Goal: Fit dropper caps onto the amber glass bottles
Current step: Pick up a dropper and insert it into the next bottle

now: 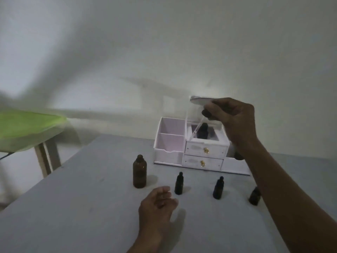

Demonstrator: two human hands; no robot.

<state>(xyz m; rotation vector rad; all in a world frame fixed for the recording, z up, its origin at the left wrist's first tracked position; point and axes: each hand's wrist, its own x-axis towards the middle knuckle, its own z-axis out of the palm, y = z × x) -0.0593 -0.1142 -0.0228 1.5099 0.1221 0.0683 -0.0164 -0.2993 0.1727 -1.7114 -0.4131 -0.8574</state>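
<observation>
Amber bottles stand in a loose row across the grey table.

Far left, off the table: green cover, well apart from the work.

Large bottle: upright, neck open, no cap.

My left hand: low, in front and just right of the large bottle. Fingers loosely curled, nothing in them.

First small bottle and second small bottle: both already carry black caps. Third small bottle: half hidden behind my right forearm, so I cannot tell whether it is capped.

White organiser sits behind the row, with a dark bottle in its top compartment.

My right hand: raised above that compartment, fingers and thumb pinched on a dropper cap, glass pipette slanting down-left.

Step, as I judge it: cap in hand, not yet at a neck. The large bottle is the only open neck I can see, so it is the likely target.

Next move calls for:
- carrying the cap left and down
- turning the pipette upright over the neck
- steadying the bottle with my left hand before lowering and twisting

Room: bare table in front and left of the large bottle. The path passes over the first small bottle, so the tip should stay high. The table's left edge lies beyond the large bottle, so I should avoid nudging it that way.
</observation>
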